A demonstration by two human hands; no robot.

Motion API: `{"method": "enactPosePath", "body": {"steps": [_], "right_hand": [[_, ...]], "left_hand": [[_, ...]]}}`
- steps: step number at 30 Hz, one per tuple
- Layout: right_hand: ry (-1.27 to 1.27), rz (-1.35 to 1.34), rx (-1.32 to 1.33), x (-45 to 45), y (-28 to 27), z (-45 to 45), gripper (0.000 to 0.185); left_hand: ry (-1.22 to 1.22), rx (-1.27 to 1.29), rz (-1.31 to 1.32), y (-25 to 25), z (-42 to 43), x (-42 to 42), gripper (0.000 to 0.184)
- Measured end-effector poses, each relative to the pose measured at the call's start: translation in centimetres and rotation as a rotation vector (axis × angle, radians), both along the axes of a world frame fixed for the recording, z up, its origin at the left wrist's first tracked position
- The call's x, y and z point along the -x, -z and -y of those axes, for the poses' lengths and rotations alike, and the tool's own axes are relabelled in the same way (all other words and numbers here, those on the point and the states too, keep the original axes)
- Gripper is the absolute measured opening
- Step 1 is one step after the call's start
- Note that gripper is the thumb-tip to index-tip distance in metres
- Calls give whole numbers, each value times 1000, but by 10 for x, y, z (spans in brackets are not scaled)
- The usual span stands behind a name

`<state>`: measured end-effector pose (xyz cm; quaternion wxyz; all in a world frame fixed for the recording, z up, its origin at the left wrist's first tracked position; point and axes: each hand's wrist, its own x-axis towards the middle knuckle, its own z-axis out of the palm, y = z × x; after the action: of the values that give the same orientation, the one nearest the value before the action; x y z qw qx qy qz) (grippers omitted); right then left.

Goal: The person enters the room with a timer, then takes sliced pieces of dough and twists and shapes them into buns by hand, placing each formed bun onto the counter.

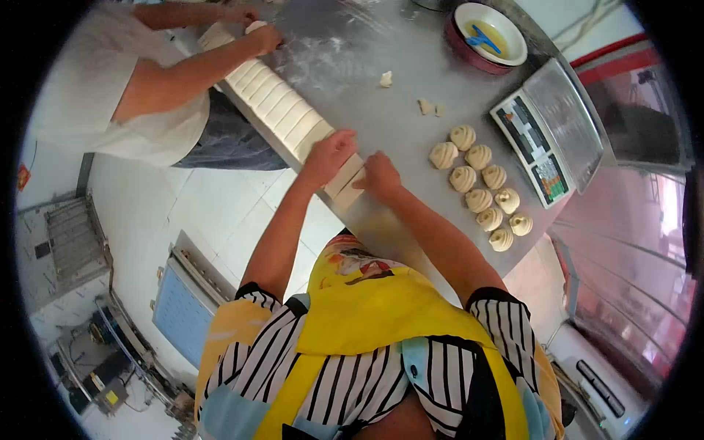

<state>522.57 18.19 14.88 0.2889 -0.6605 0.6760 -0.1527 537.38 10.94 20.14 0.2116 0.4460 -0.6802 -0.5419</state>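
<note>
A long row of pale cut dough strips lies along the near left edge of the metal table. My left hand rests over the near part of this row, its fingers curled together; whatever is under them is hidden. Just to its right, my right hand is closed with its fingertips at the end of a dough strip at the row's near end. Several twisted dough rolls sit in a group on the table, right of my right hand.
A co-worker's hand is at the row's far end. A digital scale stands at the right, below a white bowl with yellow liquid and a blue-handled tool. Dough scraps lie on the floury metal table.
</note>
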Motion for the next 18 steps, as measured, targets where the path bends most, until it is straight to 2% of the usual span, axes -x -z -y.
{"method": "enactPosePath", "body": {"steps": [1, 2, 4, 5, 6, 7, 9, 10, 11, 13, 16, 18], "right_hand": [[-1, 28, 65, 0, 9, -6, 43], [8, 187, -40, 2, -4, -12, 41], [54, 492, -246, 13, -61, -28, 37], [140, 619, -243, 20, -73, -38, 36], [230, 747, -236, 27, -84, -51, 36], [320, 875, -219, 34, -91, -59, 35], [363, 869, -193, 49, -99, -74, 37], [383, 869, -176, 55, -103, -80, 38], [406, 881, -196, 60, -105, -85, 39], [448, 912, -248, 67, -102, -97, 42], [551, 827, -234, 73, -81, -110, 40], [614, 878, -179, 69, -82, -116, 39]], "left_hand": [[0, -6, -65, 5, -12, -2, 33], [80, 41, 61, 2, -22, -1, 35], [248, -95, 89, 12, -31, -6, 41], [336, -160, 101, 15, -34, -7, 44], [398, -350, 173, -5, -37, -7, 58], [261, -550, -37, 0, -44, -8, 61], [-8, -946, -444, 16, -63, -5, 66], [45, -1049, -663, 22, -69, -1, 73], [-46, -1103, -685, 16, -76, 10, 74], [-135, -1081, -758, 13, -95, 25, 66], [-2, -607, -405, 6, -108, 45, 52], [69, -406, -217, 2, -106, 51, 44]]}}
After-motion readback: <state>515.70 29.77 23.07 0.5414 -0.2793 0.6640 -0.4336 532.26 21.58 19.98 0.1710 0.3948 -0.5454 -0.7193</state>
